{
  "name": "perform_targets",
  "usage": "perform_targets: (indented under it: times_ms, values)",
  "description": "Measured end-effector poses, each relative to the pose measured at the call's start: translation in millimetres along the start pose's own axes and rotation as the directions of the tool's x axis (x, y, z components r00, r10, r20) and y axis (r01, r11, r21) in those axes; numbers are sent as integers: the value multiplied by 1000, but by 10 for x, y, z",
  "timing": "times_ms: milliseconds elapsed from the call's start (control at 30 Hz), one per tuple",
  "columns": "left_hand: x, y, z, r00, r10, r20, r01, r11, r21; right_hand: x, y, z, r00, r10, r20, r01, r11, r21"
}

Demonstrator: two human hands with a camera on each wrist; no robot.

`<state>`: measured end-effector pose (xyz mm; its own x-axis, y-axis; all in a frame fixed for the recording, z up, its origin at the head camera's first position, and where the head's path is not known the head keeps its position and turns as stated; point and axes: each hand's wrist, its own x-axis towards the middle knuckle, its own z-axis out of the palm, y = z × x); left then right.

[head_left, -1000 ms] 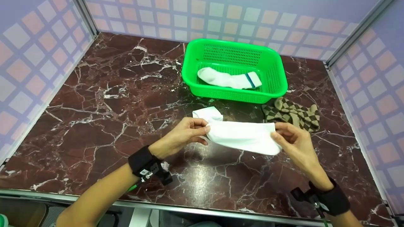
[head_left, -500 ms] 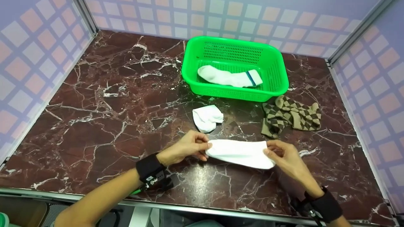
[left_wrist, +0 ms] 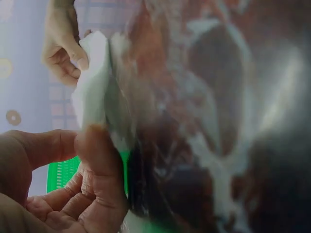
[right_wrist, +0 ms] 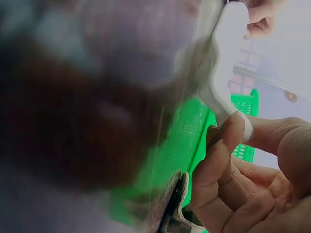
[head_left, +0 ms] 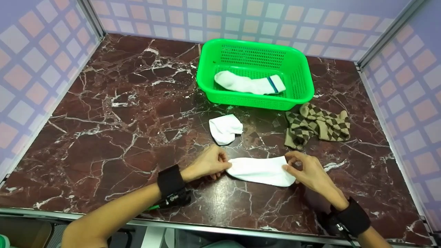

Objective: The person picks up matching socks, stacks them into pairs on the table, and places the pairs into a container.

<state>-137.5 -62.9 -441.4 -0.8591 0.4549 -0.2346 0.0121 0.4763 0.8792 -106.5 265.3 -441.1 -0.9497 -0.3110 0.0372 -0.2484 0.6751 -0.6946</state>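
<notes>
A white ankle sock (head_left: 258, 171) is stretched flat between both hands, close over the tabletop near its front. My left hand (head_left: 209, 162) pinches the sock's rounded left end between thumb and fingers. At the other end, my right hand (head_left: 311, 172) pinches the corner of the sock's opening; the right wrist view shows thumb and forefinger meeting on the white fabric (right_wrist: 227, 53). Just beyond the left hand lies a second white sock (head_left: 225, 129), bunched up on the table. Brown checkered socks (head_left: 318, 125) lie crumpled beyond the right hand.
A green plastic basket (head_left: 255, 100) stands at the back, with a white blue-striped sock (head_left: 249, 83) inside. The dark red marbled tabletop (head_left: 113, 137) is bounded by tiled-pattern panels (head_left: 237, 20) at the back and both sides. Its metal edge (head_left: 206, 226) runs along the front.
Both hands have brought the held white sock towards the front edge and lower, close to the table. The bunched white sock, partly covered before, now shows fully.
</notes>
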Motion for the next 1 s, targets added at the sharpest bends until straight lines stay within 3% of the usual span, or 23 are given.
perform_targets:
  times_ms: [200, 467, 667, 800, 900, 1000]
  values:
    - [2, -4, -22, 998, 53, -27, -49, 992, 120, 68, 13, 7, 999, -31, 18, 32, 996, -78]
    - [18, 22, -50, 999, 43, -21, -39, 990, 137, 155, -58, -18, 995, -6, 99, 19, 991, -131]
    - [57, 116, -244, 995, 58, -86, -43, 985, 168, 271, -204, -78, 997, -41, 66, 51, 985, -163]
    - [136, 152, -449, 966, 126, -227, -52, 951, 306, 395, -344, -87, 994, -101, 41, 106, 986, -130]
    - [199, 148, -568, 939, 154, -308, -14, 911, 412, 538, -475, -69, 981, -184, 65, 190, 974, -120]
    - [267, 140, -622, 938, 130, -321, 40, 880, 473, 722, -611, -37, 957, -277, 87, 287, 948, -135]
